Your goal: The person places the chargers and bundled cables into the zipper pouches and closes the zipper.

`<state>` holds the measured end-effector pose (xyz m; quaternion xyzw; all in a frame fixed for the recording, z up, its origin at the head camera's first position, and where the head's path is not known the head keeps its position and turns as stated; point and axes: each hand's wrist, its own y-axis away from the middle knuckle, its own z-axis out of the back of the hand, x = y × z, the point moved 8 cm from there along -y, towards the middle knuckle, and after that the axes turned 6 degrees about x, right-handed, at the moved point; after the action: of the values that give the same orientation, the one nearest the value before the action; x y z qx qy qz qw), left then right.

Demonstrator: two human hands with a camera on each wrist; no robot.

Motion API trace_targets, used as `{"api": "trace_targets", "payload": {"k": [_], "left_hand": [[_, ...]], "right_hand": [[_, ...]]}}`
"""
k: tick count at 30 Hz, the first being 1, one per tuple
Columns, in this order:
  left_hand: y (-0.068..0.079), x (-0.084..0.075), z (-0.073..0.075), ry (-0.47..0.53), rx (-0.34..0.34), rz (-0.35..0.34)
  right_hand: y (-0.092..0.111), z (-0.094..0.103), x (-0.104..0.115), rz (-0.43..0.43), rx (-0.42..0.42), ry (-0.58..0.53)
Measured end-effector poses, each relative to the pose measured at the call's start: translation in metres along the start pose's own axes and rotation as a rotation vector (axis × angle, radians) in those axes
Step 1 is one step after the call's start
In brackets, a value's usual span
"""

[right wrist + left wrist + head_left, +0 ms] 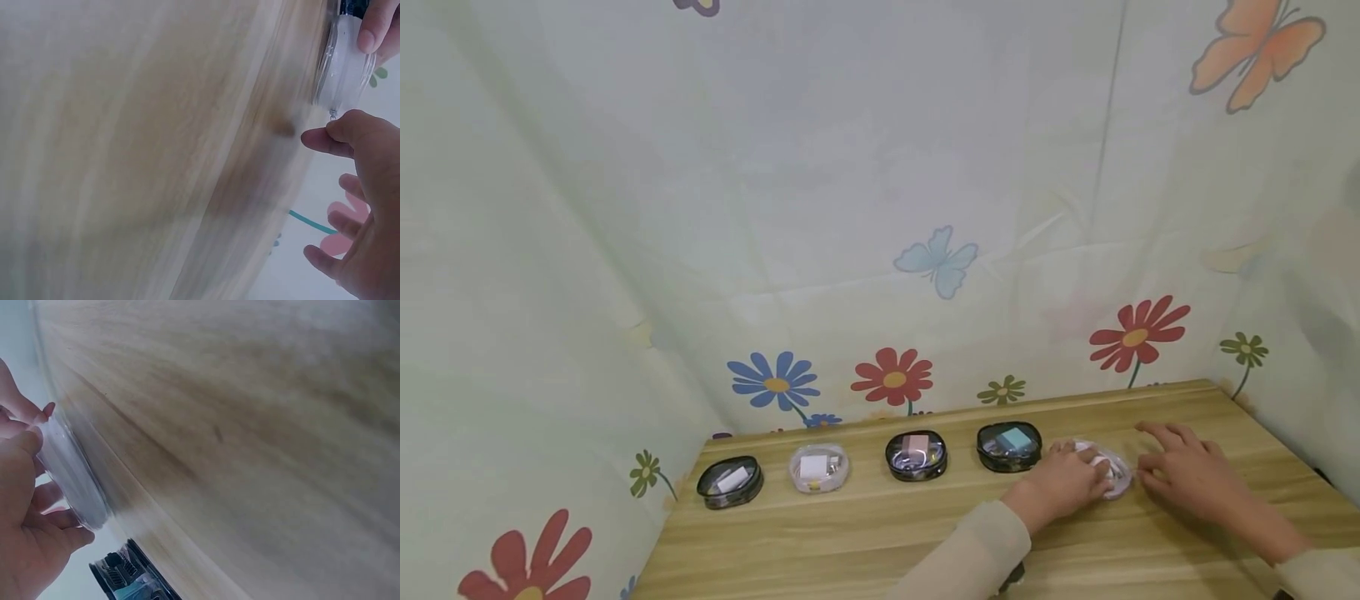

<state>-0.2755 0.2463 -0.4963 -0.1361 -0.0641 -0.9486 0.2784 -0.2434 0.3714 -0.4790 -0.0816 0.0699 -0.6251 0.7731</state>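
Observation:
A clear oval zip pouch (1117, 474) with a white charger and cable inside stands on the table at the right. My left hand (1067, 479) grips it from the left, fingers over its top; in the left wrist view, thumb and fingers spread along the pouch (75, 478). My right hand (1198, 479) is at the pouch's right end. In the right wrist view, its thumb and forefinger pinch the small zipper pull (333, 115), while the other fingers stay loosely bent and apart.
Left of the hands, a row holds a dark-edged pouch with a teal charger (1009, 447), one with a pink charger (916, 455), a clear pouch (818, 468) and a dark-edged pouch with a white charger (730, 482). A flowered cloth (820, 208) hangs behind the wooden table (820, 542).

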Motion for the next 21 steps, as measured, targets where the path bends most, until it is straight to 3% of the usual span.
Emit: {"api": "trace_targets", "payload": {"k": [16, 19, 21], "left_hand": [[0.007, -0.001, 0.006, -0.033, -0.018, -0.080], [0.006, -0.001, 0.008, -0.043, -0.035, -0.073], [0.005, -0.001, 0.008, -0.048, -0.027, -0.030]], "right_hand": [[-0.019, -0.005, 0.000, 0.027, -0.020, 0.002], [-0.017, -0.007, 0.001, 0.031, -0.017, -0.022], [-0.015, -0.007, 0.001, 0.034, -0.018, -0.049]]}}
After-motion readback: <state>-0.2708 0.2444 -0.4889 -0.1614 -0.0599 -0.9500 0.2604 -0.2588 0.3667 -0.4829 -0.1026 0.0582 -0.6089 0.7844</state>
